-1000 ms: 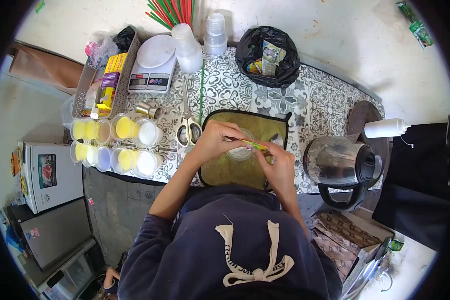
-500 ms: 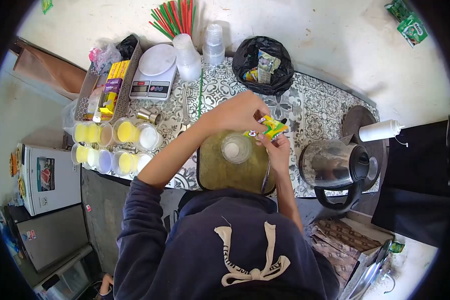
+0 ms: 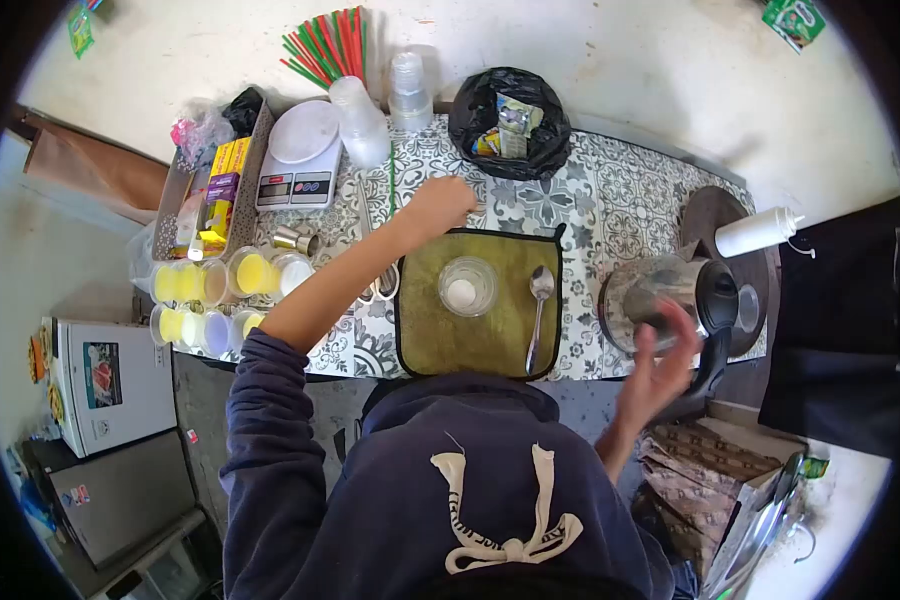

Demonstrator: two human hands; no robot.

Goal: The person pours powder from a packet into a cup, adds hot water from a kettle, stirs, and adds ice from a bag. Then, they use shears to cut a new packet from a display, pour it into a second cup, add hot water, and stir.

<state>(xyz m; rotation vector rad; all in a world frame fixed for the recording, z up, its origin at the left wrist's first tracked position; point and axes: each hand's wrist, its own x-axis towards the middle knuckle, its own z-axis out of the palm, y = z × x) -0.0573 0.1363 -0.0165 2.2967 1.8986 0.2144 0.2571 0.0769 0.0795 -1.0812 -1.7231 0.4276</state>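
powder [image 3: 461, 293], white and heaped, sits in the bottom of the clear cup [image 3: 467, 286], which stands upright in the middle of the green mat [image 3: 440, 340] right in front of us. the spoon [image 3: 540, 305] lies on the mat just beside the cup, bowl pointing away from us, and as far as we can see it is clean and unused. so we judge the dry part done; nothing wet shows in the cup and nothing looks stirred.

our left hand [image 3: 438, 205] is stretched out over the patterned table [image 3: 610, 200], past the far edge of the mat, toward the black bag [image 3: 510, 125] that gapes with wrappers in it. its fingers are curled under, and we cannot tell whether they pinch anything or are simply closed on nothing.

our right hand [image 3: 660, 360] is blurred, low at the near side of the kettle [image 3: 670, 300], close by its dark handle but not closed on it; the fingers look spread and hold nothing. the kettle stands on the table to the right of the mat, apart from the cup.

what seems left, by our reading: getting hold of the kettle, filling the cup, and putting the spoon to use. the scissors [image 3: 385, 282], half under our left arm, and the tubs [image 3: 220, 290] at the left edge lie untouched.
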